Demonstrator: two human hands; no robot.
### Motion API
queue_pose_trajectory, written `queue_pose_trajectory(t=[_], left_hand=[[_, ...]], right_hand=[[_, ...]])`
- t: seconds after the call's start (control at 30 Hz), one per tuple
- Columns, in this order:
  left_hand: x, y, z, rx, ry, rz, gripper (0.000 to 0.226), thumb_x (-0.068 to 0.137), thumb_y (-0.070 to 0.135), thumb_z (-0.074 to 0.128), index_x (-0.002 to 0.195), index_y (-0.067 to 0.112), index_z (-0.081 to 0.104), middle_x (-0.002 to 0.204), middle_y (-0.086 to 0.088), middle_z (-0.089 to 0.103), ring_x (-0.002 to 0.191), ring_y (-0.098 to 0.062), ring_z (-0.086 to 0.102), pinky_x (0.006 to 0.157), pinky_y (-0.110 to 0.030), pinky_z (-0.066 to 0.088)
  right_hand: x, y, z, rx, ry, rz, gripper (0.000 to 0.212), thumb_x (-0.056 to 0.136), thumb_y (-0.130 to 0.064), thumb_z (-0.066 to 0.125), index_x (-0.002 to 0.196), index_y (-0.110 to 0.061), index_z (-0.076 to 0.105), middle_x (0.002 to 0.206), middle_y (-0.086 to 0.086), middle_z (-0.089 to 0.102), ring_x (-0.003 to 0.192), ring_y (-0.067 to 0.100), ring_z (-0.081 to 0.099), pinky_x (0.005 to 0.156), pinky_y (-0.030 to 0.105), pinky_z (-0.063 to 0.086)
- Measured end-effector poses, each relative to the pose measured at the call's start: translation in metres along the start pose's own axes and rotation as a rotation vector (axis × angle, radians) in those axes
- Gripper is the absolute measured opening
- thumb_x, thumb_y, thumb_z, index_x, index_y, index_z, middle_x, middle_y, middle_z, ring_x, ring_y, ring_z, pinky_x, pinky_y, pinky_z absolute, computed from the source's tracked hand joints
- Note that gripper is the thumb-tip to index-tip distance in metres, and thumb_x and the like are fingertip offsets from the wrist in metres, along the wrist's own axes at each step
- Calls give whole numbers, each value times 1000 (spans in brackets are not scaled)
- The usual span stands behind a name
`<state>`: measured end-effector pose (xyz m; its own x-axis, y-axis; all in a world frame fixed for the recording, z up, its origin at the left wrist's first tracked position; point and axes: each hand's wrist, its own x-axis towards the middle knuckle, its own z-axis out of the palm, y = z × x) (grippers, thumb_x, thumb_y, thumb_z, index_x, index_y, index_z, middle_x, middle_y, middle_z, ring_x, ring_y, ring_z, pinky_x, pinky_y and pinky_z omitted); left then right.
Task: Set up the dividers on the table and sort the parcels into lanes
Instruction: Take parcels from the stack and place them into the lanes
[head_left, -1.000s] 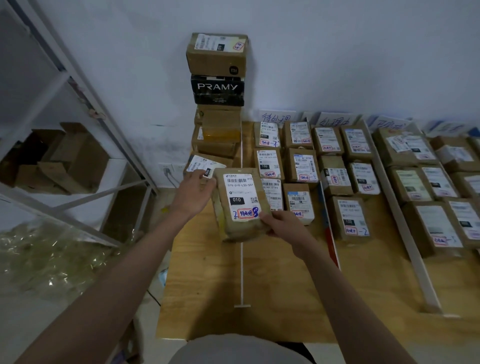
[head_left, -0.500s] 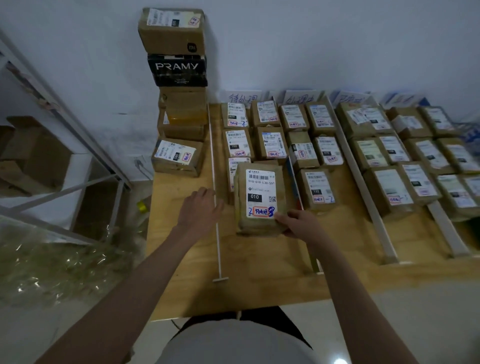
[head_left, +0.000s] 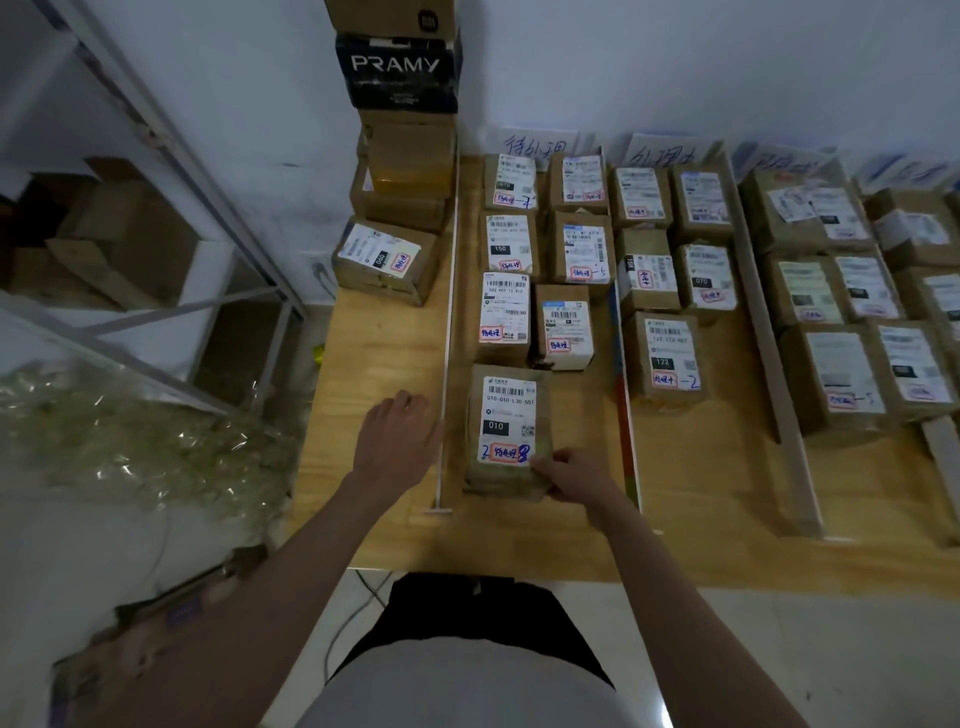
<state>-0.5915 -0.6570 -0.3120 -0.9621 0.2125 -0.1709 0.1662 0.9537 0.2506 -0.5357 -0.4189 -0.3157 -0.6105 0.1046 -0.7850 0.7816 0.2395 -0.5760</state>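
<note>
Wooden table (head_left: 691, 525) set against a pale wall (head_left: 675, 62); grey metal shelving (head_left: 171, 140) stands left of the table, with crumpled clear plastic (head_left: 130, 447) below it. At the table's far left corner, a stack of boxes (head_left: 405, 156) rises against the wall, a black box marked PRAMY (head_left: 397, 70) among them, and one labelled box (head_left: 384, 262) sits apart in front of the stack.

My right hand (head_left: 574, 475) is my grip on the parcel (head_left: 506, 431): fingers curled round its near right corner, the parcel lying flat on the table, label up, reading 010. It sits just right of the thin white divider (head_left: 449, 322), nearest me in that lane. My left hand (head_left: 397, 441) lies loosely open, fingers relaxed, holding nothing, just left of the same divider; whether it touches the table I cannot tell.

Counts: four dividers show in whole or part — the white one, a coloured-edged one (head_left: 626, 415) to its right, a grey one (head_left: 774, 364) further right, and an end piece (head_left: 943, 447) at the frame's edge. Between the white and coloured dividers I count seven parcels, mine included. The next lane right holds five. Beyond the grey divider the parcels blur and run off the frame. Handwritten paper signs (head_left: 535, 145) lean against the wall behind the lanes.
</note>
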Motion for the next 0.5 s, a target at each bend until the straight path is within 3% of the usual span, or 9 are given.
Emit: queue_pose_trajectory(t=[0.13,0.3,0.5], left_hand=[[-2,-5,4,3,-7,-34,39,96,36,53,123,10,62,116,-9,63,105,-29,60,93,-41,45],[-2,-4,5,7,-11,-53,40,96,38,52,125,11,61,118,-7,62,107,-27,59,94,-41,45],[-1,-1,7,12,-30,-61,40,96,38,53,125,11,61,118,-8,62,106,-27,60,94,-41,46]], right_hand=[[23,0,8,-30,64,2,22,94,-31,65,102,-11,64,102,7,71,96,22,68,89,40,58],[33,-3,15,-55,49,37,28,94,-24,65,115,-8,57,112,7,66,96,18,63,63,22,49],[40,-7,19,-106,61,37,31,95,-20,64,119,-4,52,118,9,61,95,17,57,57,20,43]])
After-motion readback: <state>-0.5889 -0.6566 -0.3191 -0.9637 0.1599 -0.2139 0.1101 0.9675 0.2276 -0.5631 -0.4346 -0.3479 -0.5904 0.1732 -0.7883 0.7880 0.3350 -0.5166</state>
